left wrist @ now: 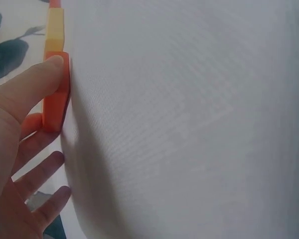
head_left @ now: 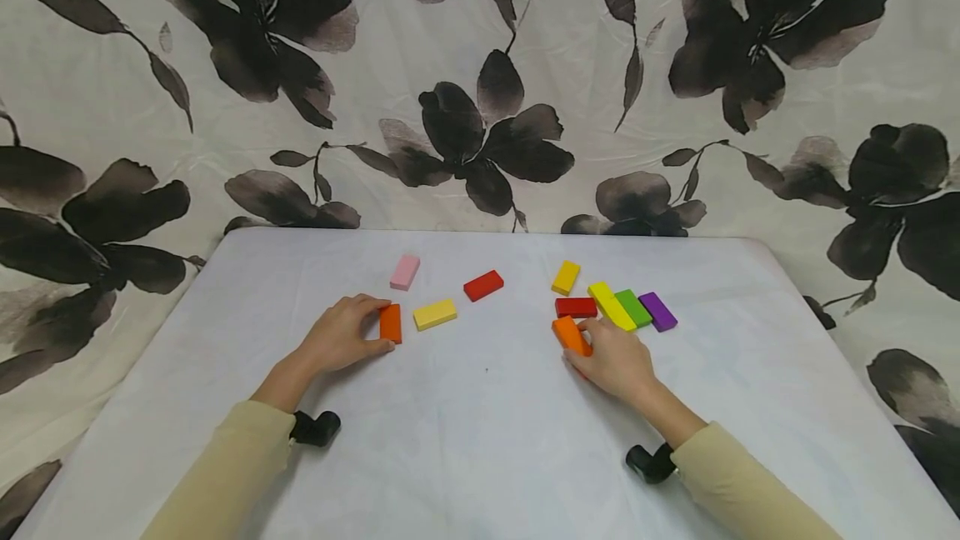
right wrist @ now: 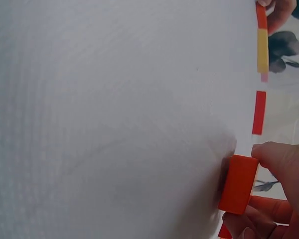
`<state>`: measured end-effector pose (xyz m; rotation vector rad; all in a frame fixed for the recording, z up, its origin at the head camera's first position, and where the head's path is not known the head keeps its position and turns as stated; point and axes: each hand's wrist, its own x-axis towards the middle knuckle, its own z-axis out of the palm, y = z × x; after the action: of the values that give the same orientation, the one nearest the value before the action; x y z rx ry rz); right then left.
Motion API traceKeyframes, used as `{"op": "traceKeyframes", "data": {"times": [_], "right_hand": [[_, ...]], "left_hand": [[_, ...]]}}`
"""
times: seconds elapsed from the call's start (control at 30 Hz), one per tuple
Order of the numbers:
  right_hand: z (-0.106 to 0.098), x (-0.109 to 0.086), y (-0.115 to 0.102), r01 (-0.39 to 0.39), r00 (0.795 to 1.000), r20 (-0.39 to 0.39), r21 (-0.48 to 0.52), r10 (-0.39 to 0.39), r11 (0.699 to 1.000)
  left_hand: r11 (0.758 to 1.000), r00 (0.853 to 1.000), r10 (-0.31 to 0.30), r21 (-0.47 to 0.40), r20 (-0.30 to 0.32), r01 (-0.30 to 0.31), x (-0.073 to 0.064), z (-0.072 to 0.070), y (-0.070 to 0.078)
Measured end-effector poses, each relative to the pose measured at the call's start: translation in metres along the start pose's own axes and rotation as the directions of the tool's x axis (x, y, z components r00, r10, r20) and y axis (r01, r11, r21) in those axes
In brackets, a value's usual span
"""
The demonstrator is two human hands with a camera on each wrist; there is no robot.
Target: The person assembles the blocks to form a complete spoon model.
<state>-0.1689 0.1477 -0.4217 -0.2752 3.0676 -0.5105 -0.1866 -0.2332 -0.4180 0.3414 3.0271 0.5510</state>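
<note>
The left orange block (head_left: 391,323) stands lengthwise away from the person on the left part of the white worktop (head_left: 465,440), with a yellow block (head_left: 435,314) just to its right. The left hand (head_left: 341,336) pinches it end to end: thumb on the near end, a fingertip at the far one. The right orange block (head_left: 570,335) lies slantwise on the other side, close to a red block (head_left: 576,307), and the right hand (head_left: 618,357) holds it between thumb and fingers, near its opposite ends. Whether its underside fully touches the surface I cannot tell. The two hands are well apart.

Both pieces look small, stiff and light – probably wood or hard plastic, though the pictures don't settle which. They should not bend or dent under a firm pinch, and breakage seems unlikely. The smooth faces may slip a little if the fingertips sit off-centre, so a square hold on the short ends looks sound. For the right one, a low, narrow grip is wise – the red neighbour is near enough to be nudged.
</note>
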Motion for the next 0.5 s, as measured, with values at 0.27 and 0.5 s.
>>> {"op": "traceKeyframes", "data": {"times": [0.27, 0.5], "right_hand": [[0.003, -0.004, -0.009, 0.015, 1.0, -0.006, 0.027, -0.015, 1.0], [0.006, -0.007, -0.017, 0.01, 1.0, 0.003, 0.042, -0.01, 0.999]], "left_hand": [[0.999, 1.0, 0.004, -0.04, -0.002, -0.004, 0.0, -0.002, 0.002], [0.999, 1.0, 0.017, -0.042, -0.013, -0.018, 0.001, -0.008, 0.008]]}}
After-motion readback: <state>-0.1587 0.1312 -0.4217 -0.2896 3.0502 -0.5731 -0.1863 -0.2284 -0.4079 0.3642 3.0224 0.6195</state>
